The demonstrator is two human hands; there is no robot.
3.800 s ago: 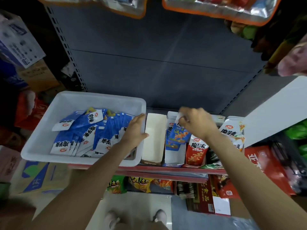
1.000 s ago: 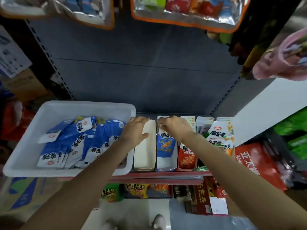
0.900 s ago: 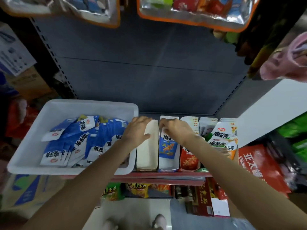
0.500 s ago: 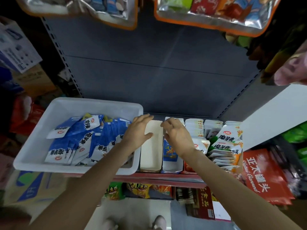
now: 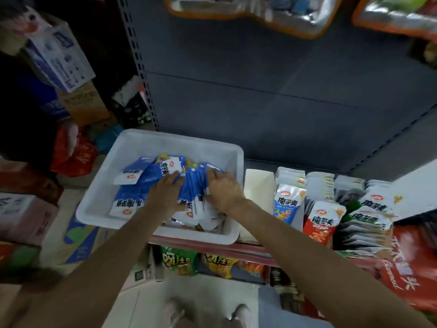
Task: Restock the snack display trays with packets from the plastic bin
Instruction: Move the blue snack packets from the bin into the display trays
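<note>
We are resting our left hand [image 5: 165, 192] and right hand [image 5: 223, 191], fingers straight, on the blue packets [image 5: 194, 185] inside the white bin [image 5: 132, 147], beside an empty tray [image 5: 259, 188].

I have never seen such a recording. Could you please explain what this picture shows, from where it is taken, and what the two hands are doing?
There is no machine here: a person wears a wide-angle camera on the head, so you look down along both bare arms at a shop shelf. On the shelf stands a white rectangular plastic bin filled with blue-and-white snack packets. The left hand and the right hand are both inside the bin, gathering a bunch of packets between them. Right of the bin stand narrow white cardboard display trays: the nearest empty tray holds nothing, and the next ones hold upright blue packets and red packets. The motion blur hides the exact grip.
</note>
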